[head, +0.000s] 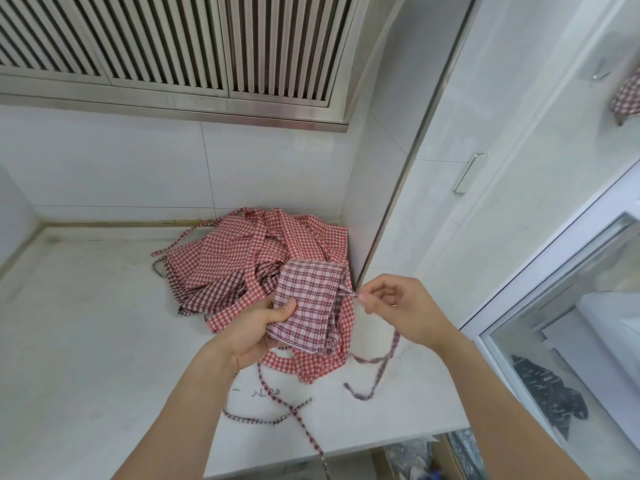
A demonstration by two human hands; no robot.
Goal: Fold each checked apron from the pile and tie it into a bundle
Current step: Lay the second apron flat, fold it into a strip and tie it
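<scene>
Head view, white counter (104,323) in a tiled corner under a slatted steel hood (173,46). Left hand (256,327) holds a folded apron (308,303), dark-red check, lifted above the counter in front of the pile; thumb pressed across the near left face of the fold, fingers curled underneath and mostly hidden. Fold is a compact rectangle, tilted, white hem edge showing along its lower side. Right hand (398,306) just right of the fold, thumb and forefinger pinched on a strap (381,365) where it leaves the fold's right edge; remaining fingers loosely curled. The strap loops down from the pinch, under the right wrist, and its free end lies on the counter near the front edge. A second strap (298,414) of the same check trails from below the fold, crosses itself on the counter and hangs over the front edge. Pile (256,251) of light-red checked aprons sits against the back wall in the corner, crumpled, straps straggling out to the left; one apron of the pile spreads forward beneath the held fold. Cabinet handle (467,173) on the panel to the right. A checked cloth (627,98) shows at the upper right edge, partly cut off.
</scene>
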